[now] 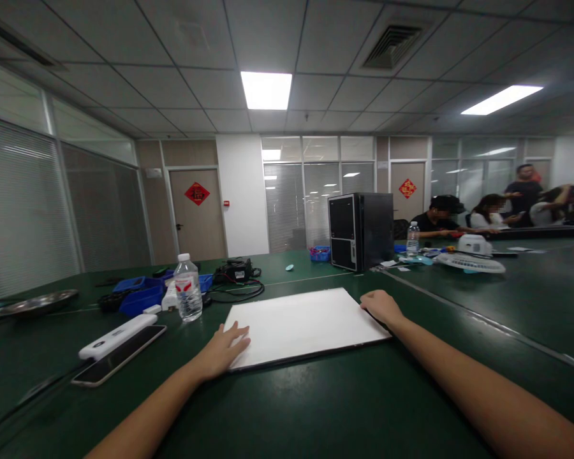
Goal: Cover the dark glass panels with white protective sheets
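A flat white rectangular panel (301, 326) with a thin dark edge lies on the green table in front of me. Over its left edge rests my left hand (224, 352), palm down, with fingers stretched out and spread on the white surface. My right hand (381, 307) is at the panel's far right edge, its fingers curled in and closed against that edge. The fingertips of this hand are partly hidden. Whether the panel is a board or a thin box cannot be made out.
Left of the panel stand a water bottle (187, 290), a white power bank (119, 336), a phone (119, 357) and blue trays (142, 299). A black adapter with cables (238, 271) lies behind. A black computer case (361, 231) stands farther back; people sit at the far right.
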`<state>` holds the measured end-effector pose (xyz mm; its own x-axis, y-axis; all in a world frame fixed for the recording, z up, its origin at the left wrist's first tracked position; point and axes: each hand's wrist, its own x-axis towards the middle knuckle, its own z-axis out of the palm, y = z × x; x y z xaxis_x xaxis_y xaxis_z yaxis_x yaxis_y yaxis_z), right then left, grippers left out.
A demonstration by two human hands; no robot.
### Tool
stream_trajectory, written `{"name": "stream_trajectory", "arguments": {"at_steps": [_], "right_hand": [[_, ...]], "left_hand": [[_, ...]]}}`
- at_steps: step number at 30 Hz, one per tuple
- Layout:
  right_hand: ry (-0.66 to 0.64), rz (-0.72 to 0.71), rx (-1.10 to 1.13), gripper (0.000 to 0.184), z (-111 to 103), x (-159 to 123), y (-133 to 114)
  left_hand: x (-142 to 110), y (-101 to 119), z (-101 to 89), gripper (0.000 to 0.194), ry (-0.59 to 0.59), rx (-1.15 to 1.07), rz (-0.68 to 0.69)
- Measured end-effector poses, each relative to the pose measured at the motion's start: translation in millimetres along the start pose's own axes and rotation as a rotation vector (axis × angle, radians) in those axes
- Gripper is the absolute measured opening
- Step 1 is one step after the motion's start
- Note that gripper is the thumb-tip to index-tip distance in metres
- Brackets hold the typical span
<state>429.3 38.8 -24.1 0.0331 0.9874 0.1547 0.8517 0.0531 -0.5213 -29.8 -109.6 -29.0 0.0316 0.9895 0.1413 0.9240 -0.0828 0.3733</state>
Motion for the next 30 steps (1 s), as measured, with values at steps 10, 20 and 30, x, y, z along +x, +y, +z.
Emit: {"name": "stream_trajectory", "arguments": {"at_steps": [10,20,30], "right_hand": [[0.007,-0.005,0.016,0.03,0,2,3],[-0.018,-0.131,-0.118,0.031,9,-4,-5],[-0.047,-0.246,-0.171,0.033,16,-7,-4]], "left_hand": [[-10,3,-11.7,0.075,-0.21,0.021,0.004],[-22,19,-20.8,0.098,-0.235,0.109,0.13],[-23,28,-24.1,0.082,-0.16,0.134,0.18]]}}
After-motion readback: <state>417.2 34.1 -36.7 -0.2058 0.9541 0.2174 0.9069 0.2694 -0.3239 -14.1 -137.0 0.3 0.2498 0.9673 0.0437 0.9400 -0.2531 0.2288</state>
